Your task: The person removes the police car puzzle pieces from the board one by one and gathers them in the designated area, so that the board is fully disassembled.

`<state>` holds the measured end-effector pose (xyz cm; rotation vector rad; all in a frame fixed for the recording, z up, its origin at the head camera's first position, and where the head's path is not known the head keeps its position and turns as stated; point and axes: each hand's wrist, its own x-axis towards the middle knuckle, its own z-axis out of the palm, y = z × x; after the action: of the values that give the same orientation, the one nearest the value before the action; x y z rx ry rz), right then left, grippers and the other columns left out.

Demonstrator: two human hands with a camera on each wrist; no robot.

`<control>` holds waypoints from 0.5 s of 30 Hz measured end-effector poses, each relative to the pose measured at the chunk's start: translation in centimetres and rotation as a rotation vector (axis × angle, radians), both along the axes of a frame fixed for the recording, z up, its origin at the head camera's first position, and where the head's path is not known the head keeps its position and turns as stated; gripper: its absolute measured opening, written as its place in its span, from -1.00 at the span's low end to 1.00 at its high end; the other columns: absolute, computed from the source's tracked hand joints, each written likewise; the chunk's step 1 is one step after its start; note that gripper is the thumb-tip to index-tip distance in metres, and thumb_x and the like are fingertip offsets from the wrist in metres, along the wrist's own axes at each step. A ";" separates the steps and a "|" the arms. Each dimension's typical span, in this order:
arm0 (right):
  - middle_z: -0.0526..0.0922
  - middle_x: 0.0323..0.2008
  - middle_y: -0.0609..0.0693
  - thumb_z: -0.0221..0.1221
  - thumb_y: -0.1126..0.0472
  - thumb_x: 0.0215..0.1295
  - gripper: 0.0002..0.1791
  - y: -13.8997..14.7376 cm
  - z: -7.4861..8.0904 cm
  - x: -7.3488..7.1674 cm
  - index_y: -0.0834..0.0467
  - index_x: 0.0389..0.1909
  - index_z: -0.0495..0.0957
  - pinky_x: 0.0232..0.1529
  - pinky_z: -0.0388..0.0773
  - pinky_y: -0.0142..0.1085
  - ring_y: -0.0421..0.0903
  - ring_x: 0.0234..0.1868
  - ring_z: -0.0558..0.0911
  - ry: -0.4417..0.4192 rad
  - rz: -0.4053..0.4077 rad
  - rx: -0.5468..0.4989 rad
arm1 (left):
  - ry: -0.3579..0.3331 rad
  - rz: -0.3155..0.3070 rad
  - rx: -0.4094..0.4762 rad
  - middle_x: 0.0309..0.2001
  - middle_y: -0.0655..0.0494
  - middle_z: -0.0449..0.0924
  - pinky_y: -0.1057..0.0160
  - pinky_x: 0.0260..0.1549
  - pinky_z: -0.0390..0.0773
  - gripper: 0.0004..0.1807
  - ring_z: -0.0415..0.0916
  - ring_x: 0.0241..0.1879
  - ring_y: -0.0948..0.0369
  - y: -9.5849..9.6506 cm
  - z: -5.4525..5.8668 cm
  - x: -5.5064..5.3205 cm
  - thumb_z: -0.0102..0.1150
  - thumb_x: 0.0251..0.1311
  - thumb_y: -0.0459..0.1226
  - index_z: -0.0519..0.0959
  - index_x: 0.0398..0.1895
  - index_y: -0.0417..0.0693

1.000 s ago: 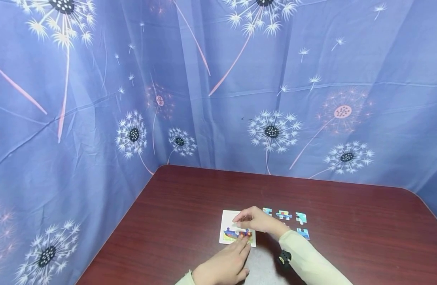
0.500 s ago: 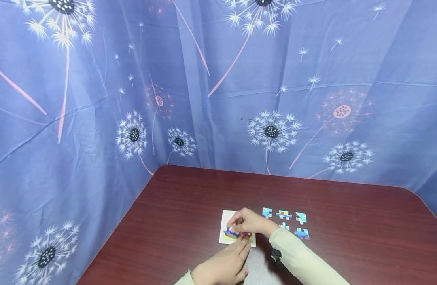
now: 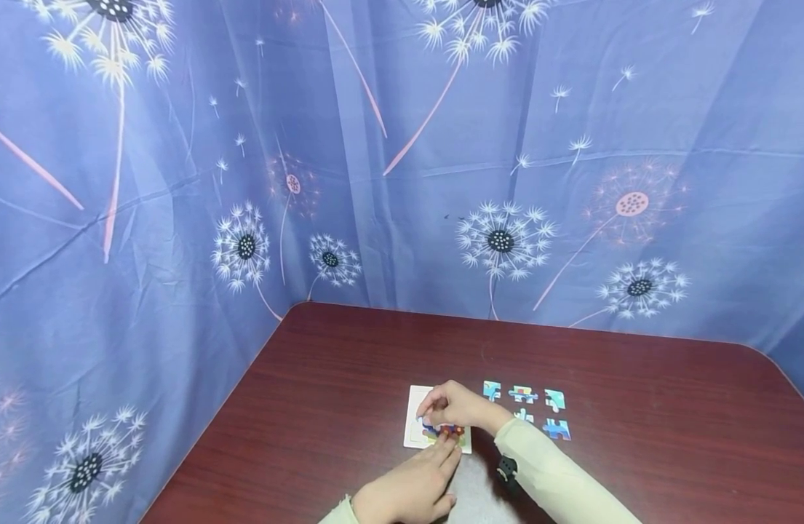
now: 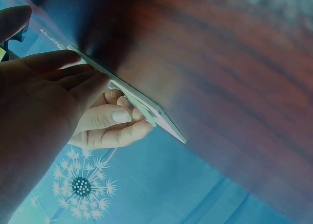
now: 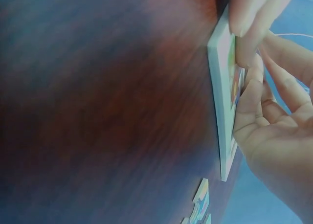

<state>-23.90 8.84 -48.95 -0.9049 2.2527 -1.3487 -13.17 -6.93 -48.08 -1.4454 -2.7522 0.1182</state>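
My right hand [image 3: 462, 405] reaches over a white square puzzle tray [image 3: 411, 416] and pinches a jigsaw piece [image 4: 146, 114]. The left wrist view has that piece tilted, one edge raised off the tray. Its picture is largely covered by fingers. From the near side my left hand [image 3: 411, 482] lies with straight fingers, their tips resting on the red, blue and green pieces [image 3: 459, 431] in the tray's lower right. In the right wrist view the left fingertips [image 5: 248, 43] touch the tray's surface close to the right hand.
Several loose jigsaw pieces [image 3: 522, 394] lie face up in two rows right of the tray, partly behind the right forearm. The dark red wooden table [image 3: 349, 364] meets a blue dandelion-print curtain [image 3: 402, 240] at the back and left. A black device [image 3: 508, 468] is strapped at the right wrist.
My right hand moved left and down over the tray, then closed on the left blue piece and lifted its edge. The white tray bottom now shows at left. The left hand stayed put.
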 end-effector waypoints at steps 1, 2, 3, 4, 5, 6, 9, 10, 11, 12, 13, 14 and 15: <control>0.66 -0.47 0.11 0.23 0.43 0.11 -0.86 0.0 0.0 0.0 0.33 -0.28 0.67 -0.46 0.47 -0.47 -0.28 -0.50 0.50 -0.001 -0.003 -0.003 | -0.003 0.001 -0.001 0.31 -0.13 0.35 0.24 0.30 0.25 -0.36 0.21 0.36 0.02 0.0 0.0 0.0 0.02 0.31 -0.04 0.33 0.30 -0.32; 0.67 -0.46 0.11 0.24 0.42 0.12 -0.87 -0.1 0.0 0.0 0.32 -0.29 0.67 -0.45 0.48 -0.47 -0.28 -0.49 0.51 -0.004 -0.009 -0.005 | -0.006 0.001 -0.003 0.31 -0.13 0.35 0.24 0.30 0.25 -0.36 0.21 0.36 0.02 0.0 0.0 -0.1 0.02 0.31 -0.04 0.33 0.30 -0.32; 0.68 -0.46 0.11 0.25 0.41 0.12 -0.88 -0.1 -0.1 0.0 0.32 -0.29 0.67 -0.44 0.49 -0.46 -0.28 -0.49 0.53 -0.007 -0.013 -0.006 | -0.011 0.001 -0.006 0.31 -0.13 0.35 0.25 0.30 0.26 -0.36 0.21 0.37 0.03 0.0 0.0 -0.1 0.02 0.31 -0.03 0.33 0.30 -0.32; 0.68 -0.46 0.10 0.26 0.41 0.12 -0.89 -0.2 -0.1 0.0 0.31 -0.30 0.67 -0.42 0.50 -0.46 -0.28 -0.48 0.54 -0.012 -0.016 -0.010 | -0.017 0.001 -0.007 0.31 -0.13 0.34 0.25 0.30 0.25 -0.36 0.21 0.37 0.03 0.0 0.0 -0.1 0.01 0.32 -0.03 0.33 0.30 -0.32; 0.69 -0.46 0.09 0.26 0.41 0.12 -0.89 -0.2 -0.2 0.0 0.30 -0.31 0.67 -0.41 0.52 -0.45 -0.28 -0.47 0.55 -0.020 -0.018 -0.012 | -0.017 -0.002 -0.006 0.31 -0.14 0.34 0.24 0.30 0.25 -0.36 0.21 0.37 0.02 0.0 0.0 -0.1 0.01 0.31 -0.04 0.33 0.30 -0.33; 0.69 -0.46 0.07 0.27 0.41 0.12 -0.90 -0.3 -0.2 0.0 0.30 -0.32 0.67 -0.40 0.53 -0.44 -0.28 -0.46 0.56 -0.030 -0.019 -0.018 | -0.022 -0.004 -0.005 0.31 -0.14 0.34 0.24 0.30 0.25 -0.36 0.21 0.37 0.02 0.0 0.1 -0.1 0.01 0.32 -0.04 0.33 0.30 -0.33; 0.69 -0.47 0.00 0.26 0.43 0.10 -0.91 -0.3 -0.3 0.0 0.31 -0.34 0.65 -0.40 0.55 -0.42 -0.29 -0.46 0.58 -0.053 0.002 -0.060 | -0.032 -0.010 -0.004 0.32 -0.14 0.33 0.24 0.31 0.24 -0.37 0.20 0.37 0.03 0.0 0.1 -0.2 0.00 0.32 -0.05 0.33 0.30 -0.33; 0.69 -0.48 -0.03 0.24 0.44 0.09 -0.91 -0.3 -0.3 0.0 0.31 -0.35 0.63 -0.41 0.56 -0.42 -0.30 -0.47 0.58 -0.041 0.022 -0.077 | -0.033 -0.012 -0.001 0.32 -0.14 0.34 0.24 0.31 0.24 -0.37 0.20 0.37 0.03 0.0 0.1 -0.2 0.01 0.32 -0.05 0.33 0.30 -0.33; 0.68 -0.50 -0.04 0.24 0.44 0.08 -0.91 -0.3 -0.3 0.0 0.31 -0.35 0.62 -0.42 0.56 -0.42 -0.31 -0.47 0.58 -0.043 0.035 -0.093 | -0.037 -0.013 0.002 0.32 -0.14 0.33 0.24 0.31 0.24 -0.37 0.20 0.37 0.04 0.0 0.1 -0.2 0.00 0.32 -0.05 0.32 0.30 -0.33; 0.68 -0.51 -0.05 0.23 0.45 0.08 -0.91 -0.3 -0.2 0.0 0.32 -0.35 0.62 -0.43 0.55 -0.42 -0.31 -0.48 0.58 -0.047 0.041 -0.102 | -0.041 -0.014 0.003 0.32 -0.14 0.33 0.24 0.31 0.24 -0.37 0.20 0.37 0.04 0.0 0.1 -0.2 0.00 0.32 -0.06 0.32 0.30 -0.33; 0.67 -0.51 -0.05 0.22 0.46 0.08 -0.91 -0.4 -0.2 0.0 0.32 -0.36 0.61 -0.44 0.55 -0.43 -0.31 -0.48 0.58 -0.049 0.040 -0.104 | -0.042 -0.014 0.002 0.32 -0.14 0.33 0.25 0.31 0.24 -0.37 0.20 0.37 0.05 0.0 0.1 -0.3 0.00 0.33 -0.05 0.32 0.31 -0.33; 0.67 -0.51 -0.03 0.22 0.47 0.07 -0.91 -0.4 -0.2 -0.1 0.31 -0.36 0.62 -0.45 0.53 -0.44 -0.30 -0.49 0.57 -0.055 0.030 -0.099 | -0.053 -0.009 0.000 0.32 -0.14 0.33 0.25 0.31 0.24 -0.37 0.19 0.38 0.06 0.0 0.1 -0.3 0.00 0.33 -0.06 0.32 0.31 -0.33; 0.67 -0.50 -0.01 0.22 0.48 0.08 -0.90 -0.4 -0.2 -0.1 0.31 -0.36 0.62 -0.46 0.53 -0.44 -0.29 -0.49 0.57 -0.060 0.020 -0.094 | -0.056 -0.007 -0.002 0.33 -0.14 0.32 0.26 0.31 0.24 -0.37 0.18 0.38 0.06 0.0 0.0 -0.3 -0.01 0.33 -0.05 0.31 0.31 -0.33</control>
<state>-24.00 8.40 -49.12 -0.9034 2.1460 -1.4634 -13.51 -6.91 -48.03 -1.4813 -2.7913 0.0820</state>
